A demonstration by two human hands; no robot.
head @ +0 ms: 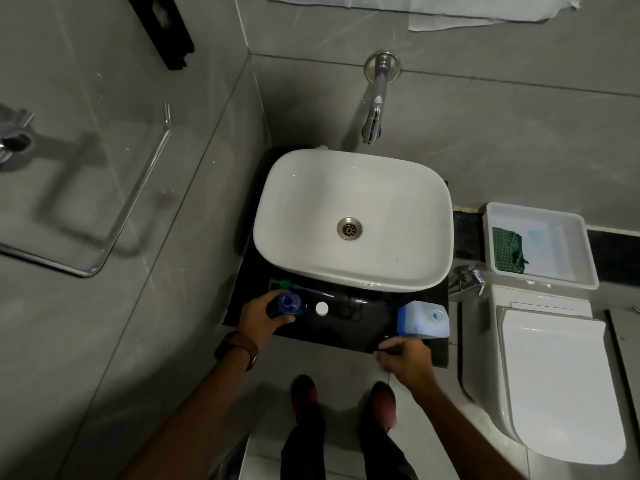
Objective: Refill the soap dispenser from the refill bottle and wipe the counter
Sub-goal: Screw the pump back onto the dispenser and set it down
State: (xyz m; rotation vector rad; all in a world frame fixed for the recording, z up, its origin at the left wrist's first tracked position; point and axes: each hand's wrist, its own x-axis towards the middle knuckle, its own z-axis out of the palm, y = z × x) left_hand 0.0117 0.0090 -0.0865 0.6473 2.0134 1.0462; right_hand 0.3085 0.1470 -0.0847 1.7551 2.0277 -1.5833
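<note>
The blue soap dispenser bottle (289,304) stands with its neck uncovered at the left of the black counter (346,329), and my left hand (265,318) grips its side. Its green-headed pump (298,286) lies on the counter just behind it. A small white cap (321,308) rests to the bottle's right. The pale blue refill bottle (420,320) stands at the counter's right end, its neck uncovered. My right hand (405,358) sits at the counter's front edge just in front of the refill bottle, fingers curled, apart from it, with nothing visible in it.
A white basin (353,188) fills the back of the counter under a wall tap (373,124). A white tray (540,279) to the right holds a green cloth (508,251). A toilet (554,375) stands at the right, a glass shelf (104,209) on the left wall.
</note>
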